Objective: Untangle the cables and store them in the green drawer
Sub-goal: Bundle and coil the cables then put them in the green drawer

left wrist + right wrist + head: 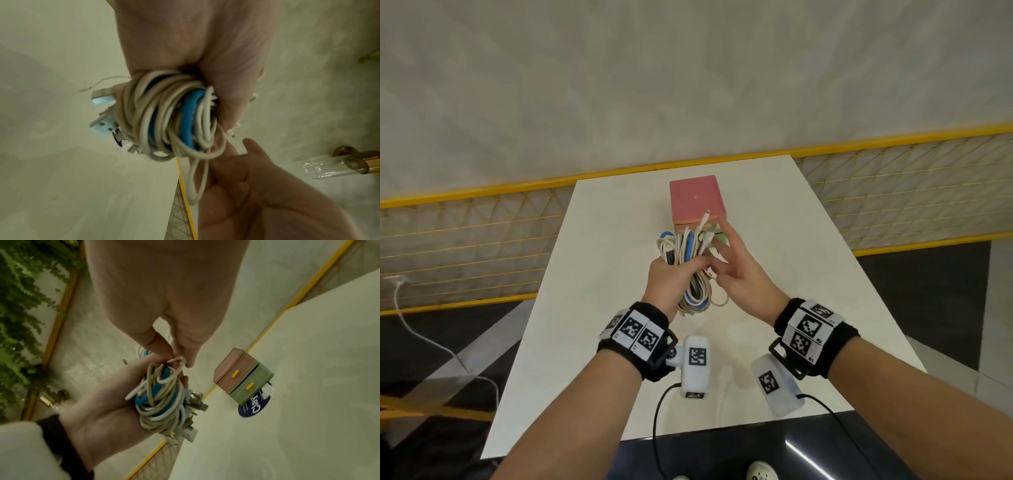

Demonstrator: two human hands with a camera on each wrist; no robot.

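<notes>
From the head view, the left hand [666,284] is clenched round a tangled bundle of white and blue cables [686,255], held above the white table [585,325] before the small pink-topped drawer box [697,197].

Left wrist: coils bunched in the fist, nothing separated yet.

Right wrist: the right hand [164,305] pinches one white loop [176,361]; the green drawer [251,386] looks closed. Untangling and storing remain.
</notes>
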